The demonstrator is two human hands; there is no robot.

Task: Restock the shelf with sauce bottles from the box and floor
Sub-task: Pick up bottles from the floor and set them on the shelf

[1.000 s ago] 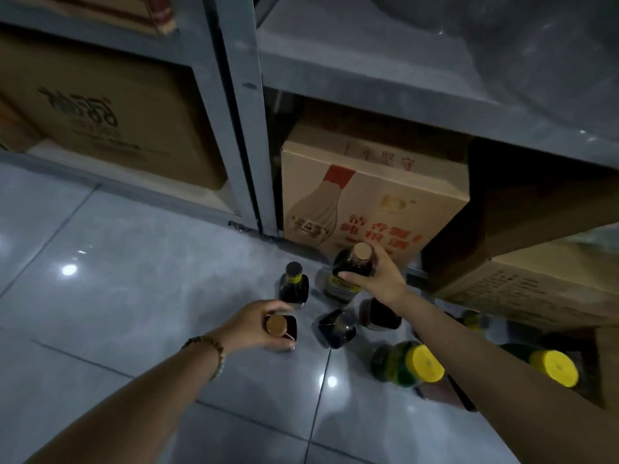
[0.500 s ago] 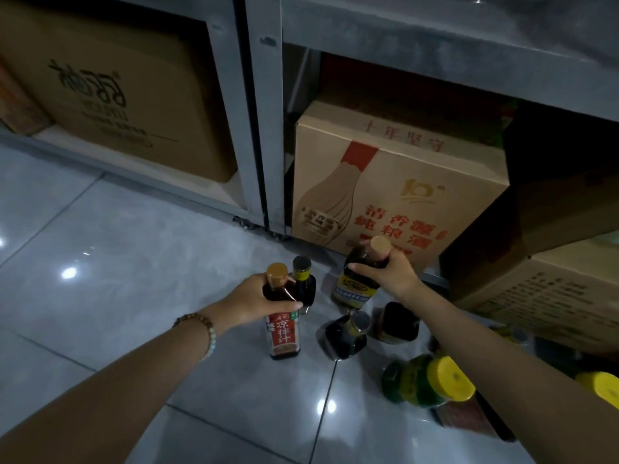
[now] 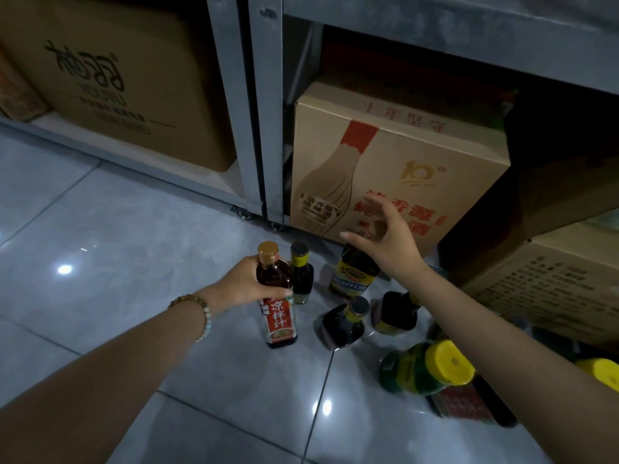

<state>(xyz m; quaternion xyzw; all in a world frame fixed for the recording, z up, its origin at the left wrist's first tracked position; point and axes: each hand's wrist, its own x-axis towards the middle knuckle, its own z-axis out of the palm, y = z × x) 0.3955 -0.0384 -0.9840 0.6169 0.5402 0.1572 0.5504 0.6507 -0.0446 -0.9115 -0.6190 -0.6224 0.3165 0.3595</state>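
My left hand (image 3: pixel 243 286) is shut around the shoulder of a dark sauce bottle with a red label (image 3: pixel 278 318), held upright just above the tiled floor. My right hand (image 3: pixel 392 244) hovers with fingers spread over the cap of a dark bottle with a yellow label (image 3: pixel 353 277), which stands on the floor. A small dark bottle with a yellow neck band (image 3: pixel 301 272) stands between them. Two more dark bottles (image 3: pixel 343 324) (image 3: pixel 397 311) sit just in front of these. The grey metal shelf (image 3: pixel 469 38) runs above.
A printed carton (image 3: pixel 402 162) sits under the shelf behind the bottles, with a brown box (image 3: pixel 552 289) at right. Green jars with yellow lids (image 3: pixel 425 366) lie near my right forearm. A shelf post (image 3: pixel 264 128) and another carton (image 3: pixel 117 78) stand at left.
My left hand has lifted the red-label bottle off the floor. My right hand has let go of the yellow-label bottle's top and spread its fingers. The view has moved closer to the shelf.
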